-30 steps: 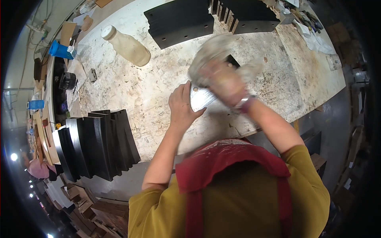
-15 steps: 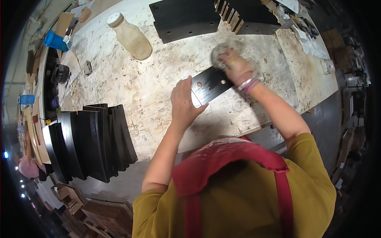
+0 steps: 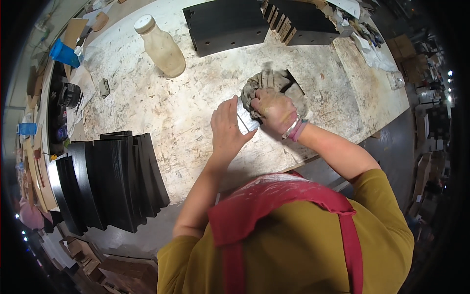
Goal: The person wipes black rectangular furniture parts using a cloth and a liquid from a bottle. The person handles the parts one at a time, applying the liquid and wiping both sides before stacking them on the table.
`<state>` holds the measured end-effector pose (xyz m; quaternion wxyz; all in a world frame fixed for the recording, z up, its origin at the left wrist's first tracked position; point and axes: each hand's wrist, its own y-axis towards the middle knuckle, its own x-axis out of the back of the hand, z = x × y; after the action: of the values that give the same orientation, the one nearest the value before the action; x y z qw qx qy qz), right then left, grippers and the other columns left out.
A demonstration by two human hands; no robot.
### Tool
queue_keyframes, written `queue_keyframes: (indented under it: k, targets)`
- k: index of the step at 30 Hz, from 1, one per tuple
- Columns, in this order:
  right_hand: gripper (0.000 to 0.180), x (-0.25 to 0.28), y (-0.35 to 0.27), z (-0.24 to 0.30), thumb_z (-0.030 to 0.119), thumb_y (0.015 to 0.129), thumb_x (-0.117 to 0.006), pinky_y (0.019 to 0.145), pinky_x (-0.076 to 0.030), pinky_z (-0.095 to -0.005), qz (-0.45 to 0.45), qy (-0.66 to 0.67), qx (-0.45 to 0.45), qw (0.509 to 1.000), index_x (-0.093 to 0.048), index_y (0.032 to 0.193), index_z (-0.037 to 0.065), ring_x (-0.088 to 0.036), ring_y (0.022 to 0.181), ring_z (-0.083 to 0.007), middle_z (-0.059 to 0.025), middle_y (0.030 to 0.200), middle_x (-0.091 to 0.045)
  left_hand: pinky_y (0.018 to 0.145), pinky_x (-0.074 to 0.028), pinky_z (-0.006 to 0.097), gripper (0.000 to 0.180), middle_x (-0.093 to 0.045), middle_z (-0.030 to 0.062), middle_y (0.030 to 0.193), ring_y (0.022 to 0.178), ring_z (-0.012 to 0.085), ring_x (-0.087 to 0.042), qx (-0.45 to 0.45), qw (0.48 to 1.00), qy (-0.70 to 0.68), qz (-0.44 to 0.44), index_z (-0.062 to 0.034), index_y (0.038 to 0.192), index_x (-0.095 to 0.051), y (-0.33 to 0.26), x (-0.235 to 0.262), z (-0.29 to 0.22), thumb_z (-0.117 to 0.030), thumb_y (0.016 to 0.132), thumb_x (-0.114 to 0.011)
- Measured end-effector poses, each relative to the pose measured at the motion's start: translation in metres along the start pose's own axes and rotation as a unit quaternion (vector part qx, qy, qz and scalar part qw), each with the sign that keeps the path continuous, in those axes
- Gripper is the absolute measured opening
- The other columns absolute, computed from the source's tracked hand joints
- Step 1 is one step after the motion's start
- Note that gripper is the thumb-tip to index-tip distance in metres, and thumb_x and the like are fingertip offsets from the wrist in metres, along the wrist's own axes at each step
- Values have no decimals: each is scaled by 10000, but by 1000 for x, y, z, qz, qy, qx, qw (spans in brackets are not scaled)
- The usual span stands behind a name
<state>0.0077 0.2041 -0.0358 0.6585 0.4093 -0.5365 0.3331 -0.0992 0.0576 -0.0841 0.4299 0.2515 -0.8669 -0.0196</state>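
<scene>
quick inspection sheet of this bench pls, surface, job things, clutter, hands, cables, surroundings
surface: pale workbench, heavily scuffed and stained.
job's things: small flat black panel lying on the bench, mostly covered by a grey rag.
clutter: milky plastic bottle upright at the far left; stack of curved black panels at the near left edge; large black boards at the far side; blue container at the far left.
hands: left hand flat on the bench at the panel's near end; right hand gripping the rag on the panel.
cables: nothing seen.
surroundings: cartons and loose parts on the floor at the right; shelves with oddments at the left.
</scene>
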Motion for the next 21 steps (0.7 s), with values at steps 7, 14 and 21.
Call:
queue_keyframes:
  k: [7,14,21]
  targets:
    - [143,10,15,-36,43,745,-600,699,-527,-386,-40,28,42,998,-665,858,103,-637,803,-287,-115,906,-626,1057,-263,489,1041,-418,192,1325,1260,344,-385,-5,1000,-11,-4,-38,1427,-264,2,2,0,-296,596,-835]
    - [146,7,11,-62,70,791,-559,701,-526,-399,-17,4,-20,1000,-650,904,85,-640,811,-320,-149,918,-645,1062,-259,488,1052,-418,200,1329,1265,345,-382,-12,1000,-12,-5,-30,1434,-246,-3,5,-3,-309,611,-838]
    - [146,7,6,28,105,782,-599,733,-525,-385,13,167,59,984,-666,912,112,-627,846,-300,-108,913,-615,997,-325,489,1067,-466,217,1257,1175,379,-443,-33,998,-12,-59,22,1401,-292,0,-3,5,-311,555,-848]
